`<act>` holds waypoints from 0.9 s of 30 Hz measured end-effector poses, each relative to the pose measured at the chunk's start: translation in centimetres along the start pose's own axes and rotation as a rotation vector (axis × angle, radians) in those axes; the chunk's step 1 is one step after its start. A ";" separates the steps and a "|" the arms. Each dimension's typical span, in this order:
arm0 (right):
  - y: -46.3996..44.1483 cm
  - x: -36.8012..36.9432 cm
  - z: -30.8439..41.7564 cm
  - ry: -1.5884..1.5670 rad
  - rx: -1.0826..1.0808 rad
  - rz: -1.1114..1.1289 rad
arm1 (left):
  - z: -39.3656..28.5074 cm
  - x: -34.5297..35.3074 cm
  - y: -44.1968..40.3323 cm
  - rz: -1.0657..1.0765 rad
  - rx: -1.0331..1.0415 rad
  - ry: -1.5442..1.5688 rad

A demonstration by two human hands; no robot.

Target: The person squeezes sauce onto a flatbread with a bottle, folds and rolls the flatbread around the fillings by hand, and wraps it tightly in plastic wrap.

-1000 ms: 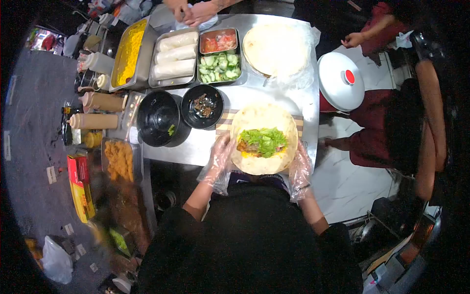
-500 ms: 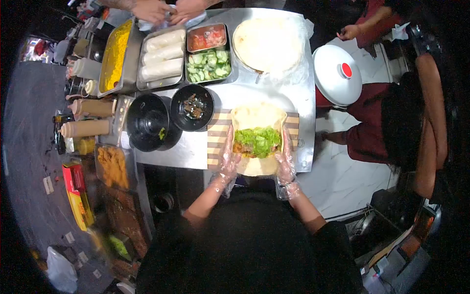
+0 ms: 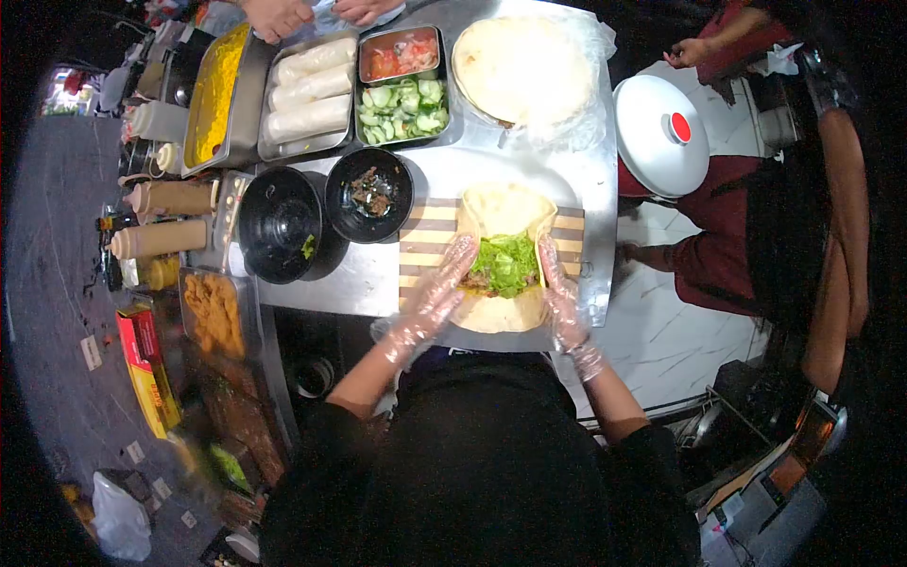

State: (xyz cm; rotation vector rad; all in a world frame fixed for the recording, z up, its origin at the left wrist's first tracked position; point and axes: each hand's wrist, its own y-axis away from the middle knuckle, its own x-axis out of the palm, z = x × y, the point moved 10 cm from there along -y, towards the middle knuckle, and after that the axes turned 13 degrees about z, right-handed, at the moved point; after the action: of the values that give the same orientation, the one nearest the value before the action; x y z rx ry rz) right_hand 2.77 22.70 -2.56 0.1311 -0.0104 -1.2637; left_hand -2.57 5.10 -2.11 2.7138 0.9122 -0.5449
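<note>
A flatbread wrap [image 3: 504,210] lies on the striped wooden board [image 3: 425,227], its left and right sides folded up around the filling. Green lettuce [image 3: 507,263] tops the filling, with some browned pieces showing beneath it. My left hand [image 3: 436,298], in a clear plastic glove, holds the wrap's left fold with fingers pointing forward. On the opposite fold, my right hand [image 3: 565,312], gloved the same way, grips the right edge. The upper and lower flaps of the bread lie flat. My fingertips are partly hidden by the folds.
Two black bowls [image 3: 275,255] stand left of the board. Behind are trays of rolled wraps [image 3: 309,93], cucumber [image 3: 404,111] and tomato [image 3: 414,55], plus stacked flatbreads [image 3: 518,71]. Sauce bottles [image 3: 162,238] line the left. A co-worker's hands [image 3: 280,17] show at the top; another person stands right.
The wrap sits further right in view, and its side folds stand closer in around the lettuce. My left hand has turned more diagonally. The co-worker's hands at the top have moved apart.
</note>
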 end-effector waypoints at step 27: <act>-0.8 0.4 -0.9 0.794 -0.171 0.141 | -0.1 1.1 -1.7 0.256 0.251 -0.416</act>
State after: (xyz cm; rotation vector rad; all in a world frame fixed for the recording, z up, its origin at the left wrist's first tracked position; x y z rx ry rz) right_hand 2.24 22.15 -3.55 0.4668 0.7570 -0.9980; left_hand -2.81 7.07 -2.59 2.7062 0.4059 -1.1751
